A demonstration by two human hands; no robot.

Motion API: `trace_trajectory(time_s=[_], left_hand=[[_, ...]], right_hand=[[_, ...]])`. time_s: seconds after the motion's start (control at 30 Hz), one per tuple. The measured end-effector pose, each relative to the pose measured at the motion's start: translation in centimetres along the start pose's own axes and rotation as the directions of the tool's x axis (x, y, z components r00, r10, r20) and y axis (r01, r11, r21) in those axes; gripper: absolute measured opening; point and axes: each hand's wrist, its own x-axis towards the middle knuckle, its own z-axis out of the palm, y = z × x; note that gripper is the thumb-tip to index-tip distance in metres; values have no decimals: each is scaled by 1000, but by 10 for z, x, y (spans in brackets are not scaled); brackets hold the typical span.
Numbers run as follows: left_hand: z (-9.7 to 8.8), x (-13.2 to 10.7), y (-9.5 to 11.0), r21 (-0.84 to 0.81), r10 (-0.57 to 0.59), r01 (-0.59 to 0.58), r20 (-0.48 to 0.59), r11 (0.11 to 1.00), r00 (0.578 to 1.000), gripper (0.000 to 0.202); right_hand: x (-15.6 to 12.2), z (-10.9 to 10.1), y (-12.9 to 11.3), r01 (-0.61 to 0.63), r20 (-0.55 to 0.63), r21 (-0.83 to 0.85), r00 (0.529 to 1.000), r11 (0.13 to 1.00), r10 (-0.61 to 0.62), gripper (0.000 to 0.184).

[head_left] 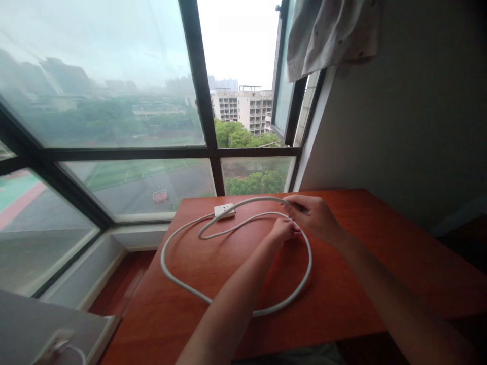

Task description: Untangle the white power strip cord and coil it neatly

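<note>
A long white cable [178, 281] lies in loops on the reddish-brown table [361, 263], ending at a small white socket block [224, 210] near the far edge. My left hand [283, 230] is closed in a pinch on the inner loop of the cable at mid-table. Just behind it, my right hand [314, 215] is closed round the outer loop. Both hands sit close together, almost touching, right of the socket block.
A large window with dark frames [207, 126] runs behind the table, one pane swung open. A grey wall [411, 111] stands to the right with cloth [331, 33] hanging above. At bottom left a white ledge carries another plug and cord [61, 344].
</note>
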Motion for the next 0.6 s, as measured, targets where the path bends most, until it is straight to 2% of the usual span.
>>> trace_trajectory(time_s=[0.13, 0.23, 0.3, 0.33, 0.4, 0.43, 0.5, 0.57, 0.6], left_hand=[[-9, -19, -7, 163, -20, 23, -15, 986, 1000, 4], [-15, -50, 1, 325, 6, -18, 37, 946, 999, 6], [-18, -79, 14, 618, 55, -173, 205, 767, 977, 12], [-18, -94, 22, 700, 58, -236, 268, 674, 962, 17], [-22, -126, 37, 783, 34, -330, 369, 528, 929, 25], [-25, -140, 44, 787, 21, -353, 398, 506, 917, 28], [-35, -166, 51, 747, -20, -322, 409, 582, 912, 32], [-52, -186, 53, 706, -17, -226, 319, 671, 948, 39], [-63, -195, 52, 714, 9, -195, 256, 673, 967, 39]], right_hand=[[-3, -12, 10, -73, -28, 69, 997, 995, 75, 26], [-8, -18, 18, -96, -15, 87, 995, 992, 97, 27], [-11, -20, 23, -113, -7, 86, 994, 990, 114, 29], [-12, -20, 25, -118, -6, 85, 993, 989, 119, 30], [-14, -20, 28, -125, -11, 81, 992, 989, 126, 32], [-15, -20, 30, -126, -11, 73, 992, 989, 127, 33], [-17, -21, 34, -121, -12, 31, 993, 992, 121, 33], [-20, -24, 38, -87, -53, -61, 995, 994, 83, 31], [-21, -26, 40, -59, -79, -125, 996, 990, 50, 30]])
